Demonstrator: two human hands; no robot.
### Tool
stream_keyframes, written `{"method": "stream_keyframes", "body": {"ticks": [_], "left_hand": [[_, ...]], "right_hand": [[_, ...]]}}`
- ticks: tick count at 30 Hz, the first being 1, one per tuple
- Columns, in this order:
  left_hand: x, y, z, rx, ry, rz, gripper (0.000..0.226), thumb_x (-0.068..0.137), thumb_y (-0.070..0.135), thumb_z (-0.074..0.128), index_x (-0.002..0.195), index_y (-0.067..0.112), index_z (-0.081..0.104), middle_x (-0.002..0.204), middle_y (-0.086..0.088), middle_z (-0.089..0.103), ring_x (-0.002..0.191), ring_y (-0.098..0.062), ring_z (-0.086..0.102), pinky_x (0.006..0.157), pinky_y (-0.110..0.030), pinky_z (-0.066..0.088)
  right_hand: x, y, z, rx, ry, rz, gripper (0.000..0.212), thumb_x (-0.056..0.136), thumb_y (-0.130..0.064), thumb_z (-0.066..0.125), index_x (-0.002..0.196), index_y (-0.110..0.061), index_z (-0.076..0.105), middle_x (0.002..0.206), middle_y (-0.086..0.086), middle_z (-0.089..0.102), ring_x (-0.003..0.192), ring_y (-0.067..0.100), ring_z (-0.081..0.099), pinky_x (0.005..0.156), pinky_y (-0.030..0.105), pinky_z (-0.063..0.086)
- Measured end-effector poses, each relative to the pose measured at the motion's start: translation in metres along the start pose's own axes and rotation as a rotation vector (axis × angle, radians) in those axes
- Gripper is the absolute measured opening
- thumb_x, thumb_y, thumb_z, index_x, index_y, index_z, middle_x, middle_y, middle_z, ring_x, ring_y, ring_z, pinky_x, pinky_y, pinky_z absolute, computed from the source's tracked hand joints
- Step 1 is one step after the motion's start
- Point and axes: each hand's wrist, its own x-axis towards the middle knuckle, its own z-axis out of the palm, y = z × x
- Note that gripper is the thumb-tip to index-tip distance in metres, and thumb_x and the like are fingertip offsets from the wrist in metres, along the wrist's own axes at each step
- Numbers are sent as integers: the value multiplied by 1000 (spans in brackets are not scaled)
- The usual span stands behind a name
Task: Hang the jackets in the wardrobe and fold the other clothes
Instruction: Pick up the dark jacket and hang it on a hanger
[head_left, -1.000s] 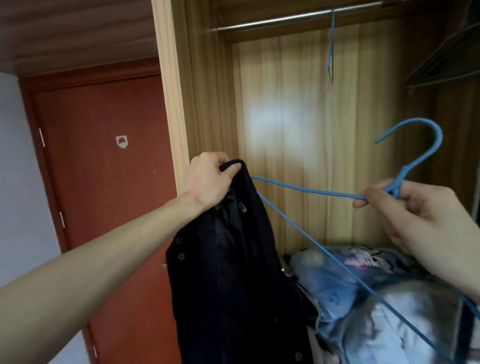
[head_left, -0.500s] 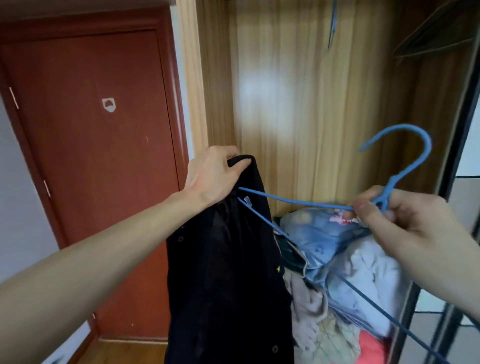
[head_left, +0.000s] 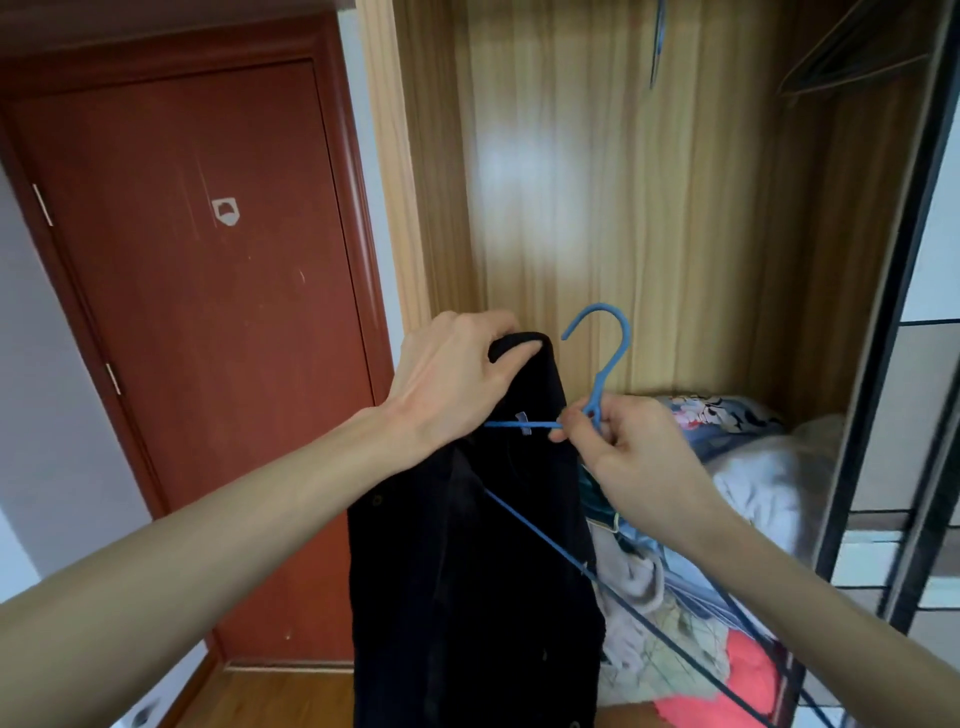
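Note:
A black jacket (head_left: 467, 571) hangs in front of me, held up at its collar by my left hand (head_left: 457, 374), whose fingers curl over the top edge. My right hand (head_left: 618, 447) pinches the neck of a blue wire hanger (head_left: 605, 358) just right of the collar. The hanger's hook points up; one arm runs left into the jacket's neck opening, and its lower wire slants down to the right across the jacket. Behind stands the open wooden wardrobe (head_left: 649, 208).
A heap of clothes (head_left: 727, 519) fills the wardrobe floor, with blue, white, beige and red pieces. Another blue hanger (head_left: 657, 47) dangles at the top. A dark sliding-door frame (head_left: 893, 338) borders the right. A red-brown door (head_left: 197, 312) stands shut on the left.
My right hand has brought the hanger left, close to the collar, so its arm now sits deeper inside the jacket. The view has dropped, showing more of the clothes heap.

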Motion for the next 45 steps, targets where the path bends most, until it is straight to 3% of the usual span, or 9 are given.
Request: {"method": "stream_keyframes", "body": {"ticks": [9,14,17,20,23,29,36,40,45], "left_hand": [[-55,5,5,-51,-180,21,9,104,40,53,107,35,61,79,11,71,68,-7,65,69,-40,56],[-98,1,5,-79,-444,143,65,101,59,50,157,49,18,137,20,59,115,-9,64,89,-39,57],[-106,-3,2,57,-317,227,63,106,60,31,163,37,23,120,16,52,104,-8,57,79,-32,54],[-86,-6,1,230,-41,362,44,109,36,37,147,18,53,122,0,51,109,-21,49,89,-38,46],[-55,-8,0,252,-214,425,43,110,43,28,121,18,61,113,4,57,105,-18,51,99,-37,42],[-44,-27,8,85,-111,336,59,107,60,25,68,18,40,52,5,39,48,-16,38,48,-39,39],[-59,-40,20,24,-70,201,59,106,56,30,61,17,35,46,0,30,45,-27,32,52,-30,25],[-61,-34,15,-14,-42,198,64,107,60,22,61,18,37,47,-2,34,44,-25,33,49,-32,28],[-56,-13,1,-3,-2,240,62,107,57,24,61,18,35,46,1,30,43,-23,31,47,-35,32]], "right_hand": [[-17,25,39,141,262,-69,38,102,-39,58,79,-11,70,44,-3,50,38,8,34,47,23,27],[-34,39,41,229,342,-149,31,99,-54,52,86,-31,68,55,15,55,47,38,50,46,54,43],[-35,33,36,261,344,-172,25,98,-50,53,85,-35,69,51,15,48,44,37,42,41,52,35],[-30,23,31,269,321,-217,30,102,-40,57,76,-54,63,47,4,39,41,28,32,39,45,28],[-28,20,28,283,284,-241,43,104,-24,60,73,-53,62,46,-2,33,42,18,27,43,32,23],[-22,6,11,495,-43,-35,26,106,-27,59,85,-18,71,51,-8,35,46,11,29,46,25,24],[-5,43,1,608,-410,157,46,96,-60,54,90,-24,81,72,2,64,67,12,61,66,22,51],[-32,77,27,399,-513,119,18,98,-25,71,115,-19,68,88,-11,73,83,2,67,79,24,51],[-59,79,71,-44,-597,-16,52,99,-25,65,147,-25,47,131,-8,63,119,14,63,101,29,52]]}}
